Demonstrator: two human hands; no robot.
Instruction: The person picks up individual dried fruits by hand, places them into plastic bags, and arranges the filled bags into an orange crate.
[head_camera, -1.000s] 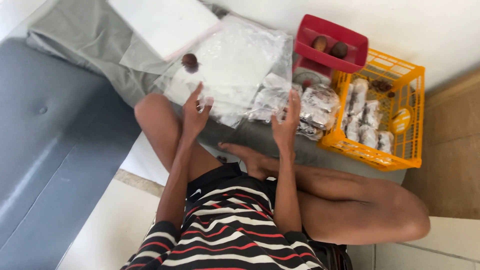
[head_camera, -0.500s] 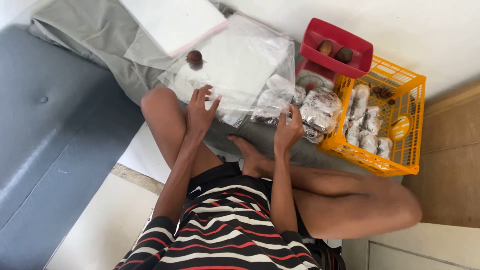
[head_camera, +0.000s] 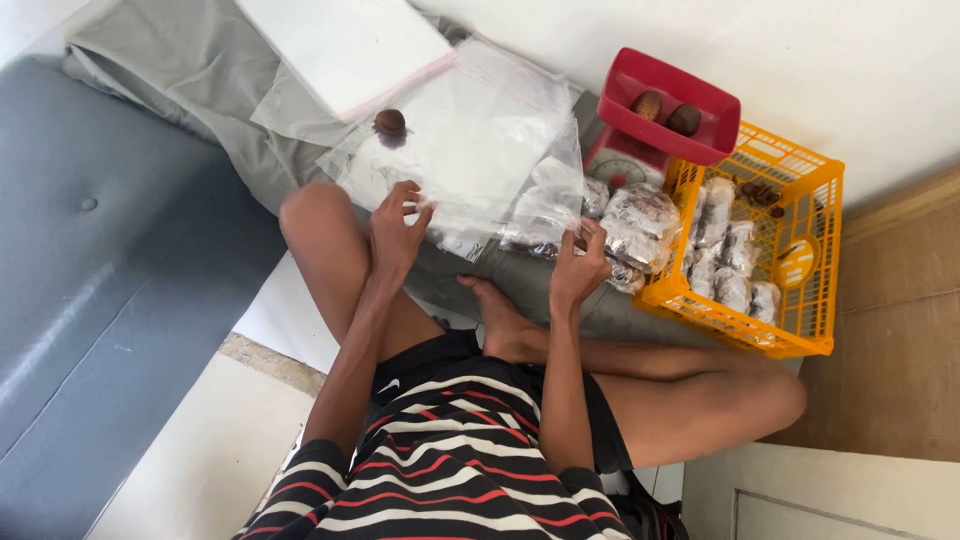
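- Two clear plastic bags (head_camera: 470, 150) lie spread on the grey cloth (head_camera: 200, 70), directly ahead of the hands, their long axis running away from the person.
- Left hand (head_camera: 395, 235) pinches the near edge of the bags, fingers closed on the plastic.
- Right hand (head_camera: 578, 268) sits well apart, fingers curled on a filled packet (head_camera: 640, 225) beside the yellow basket (head_camera: 815, 260).
- One brown round fruit (head_camera: 389, 122) rests on the bags, nearer the left hand.

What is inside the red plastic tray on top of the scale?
Two brown oval fruits lie inside the red plastic tray. Whatever is beneath them is covered; the scale shows only partly below.
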